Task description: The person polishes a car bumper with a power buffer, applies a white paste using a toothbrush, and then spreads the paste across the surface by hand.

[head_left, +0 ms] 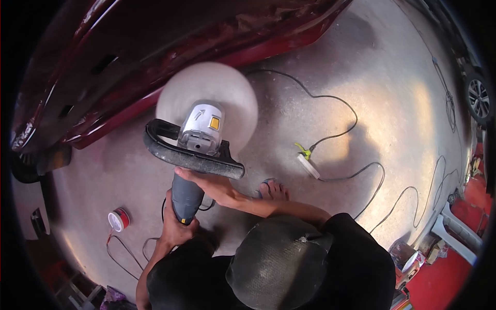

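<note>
A grey and silver polisher [187, 194] with a black loop handle [194, 157] is held out in front of me. Its round white pad [232, 95] is smeared by motion and overlaps the lower edge of a dark red car body panel [111, 121] in this view. My left hand [178, 227] is closed around the rear of the polisher's body. Farther forward, my right hand [213, 186] is closed on the body just behind the loop handle, its fingers partly hidden by the tool.
Black cable [356, 111] winds over the concrete floor [330, 77] to a white power strip [308, 166] with a yellow-green plug. A red and white tub [119, 220] lies left. My foot [274, 189] is below. A grey plastic chair [454, 235] and a car wheel [478, 96] are at right.
</note>
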A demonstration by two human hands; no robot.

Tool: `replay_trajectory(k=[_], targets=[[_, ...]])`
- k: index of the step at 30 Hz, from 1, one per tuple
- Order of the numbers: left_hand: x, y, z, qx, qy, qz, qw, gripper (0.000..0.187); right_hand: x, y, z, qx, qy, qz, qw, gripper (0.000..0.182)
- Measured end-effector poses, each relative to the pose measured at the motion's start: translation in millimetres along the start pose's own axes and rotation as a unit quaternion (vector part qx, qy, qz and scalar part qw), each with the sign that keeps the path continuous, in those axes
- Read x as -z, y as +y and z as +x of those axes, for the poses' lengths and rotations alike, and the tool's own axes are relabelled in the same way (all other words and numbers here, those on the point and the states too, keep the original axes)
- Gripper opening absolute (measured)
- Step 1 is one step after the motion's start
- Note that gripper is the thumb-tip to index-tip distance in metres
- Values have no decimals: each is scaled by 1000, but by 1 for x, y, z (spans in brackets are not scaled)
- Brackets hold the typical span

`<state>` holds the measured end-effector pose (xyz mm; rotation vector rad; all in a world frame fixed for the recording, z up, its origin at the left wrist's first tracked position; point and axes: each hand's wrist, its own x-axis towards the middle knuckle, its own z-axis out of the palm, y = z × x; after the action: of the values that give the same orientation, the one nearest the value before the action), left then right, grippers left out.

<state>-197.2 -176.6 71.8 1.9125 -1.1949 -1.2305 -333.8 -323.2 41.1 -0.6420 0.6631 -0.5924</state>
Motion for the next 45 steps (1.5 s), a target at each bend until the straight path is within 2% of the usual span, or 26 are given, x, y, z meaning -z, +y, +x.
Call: replay_trajectory(k=[2,4,5,8,9,10,11,13,16,19,21,23,26,27,28,30,31,38,39,42,43,45], targets=[[-2,-17,-11,4,36,-3,999,78,-7,19,4,6,-43,-42,998,49],[-7,-30,-16,7,61,-4,998,79,-7,24,4,20,-30,-67,997,47],[-9,-41,-16,11,57,25,998,83,-4,26,3,28,-14,-75,997,43],[-16,0,11,4,1,61,998,87,21,30,5,86,67,-32,994,35],[-23,4,23,-15,-12,45,999,88,34,24,6,71,69,13,995,35],[-29,8,35,-34,-24,28,999,89,50,21,10,101,66,-5,993,31],[-34,18,48,-17,-51,18,998,88,56,12,8,103,118,18,987,35],[-44,35,71,-6,-87,17,996,86,59,-38,-1,96,112,38,988,58],[-60,56,97,-24,-114,39,992,84,83,-51,3,117,164,56,978,67],[-64,59,99,-12,-121,51,991,85,88,-48,4,111,149,55,981,67],[-60,35,88,-43,-80,43,995,86,82,-31,6,103,125,57,985,65],[-42,3,66,-46,-24,55,997,87,72,31,18,80,135,43,987,61],[-3,-53,20,-7,49,110,993,91,57,101,25,58,-7,87,995,37],[10,-70,8,10,63,133,989,93,50,122,23,47,-31,93,994,34],[22,-80,-4,8,88,142,986,92,49,147,25,52,-25,72,996,40],[41,-97,-26,15,131,155,979,91,8,164,31,96,-133,167,972,51],[49,-105,-36,23,148,159,976,91,-15,145,31,93,-115,156,977,41],[98,-134,-67,69,239,281,927,89,-65,179,52,-42,-200,91,975,30],[105,-138,-66,46,256,309,915,90,-70,181,54,-52,-207,85,973,29],[124,-145,-61,9,274,381,883,90,-82,185,64,-55,-212,64,974,25],[127,-142,-58,50,276,393,876,89,-83,186,68,-53,-209,52,975,24],[135,-142,-48,55,268,394,877,86,-86,186,73,-43,-199,62,977,21]])
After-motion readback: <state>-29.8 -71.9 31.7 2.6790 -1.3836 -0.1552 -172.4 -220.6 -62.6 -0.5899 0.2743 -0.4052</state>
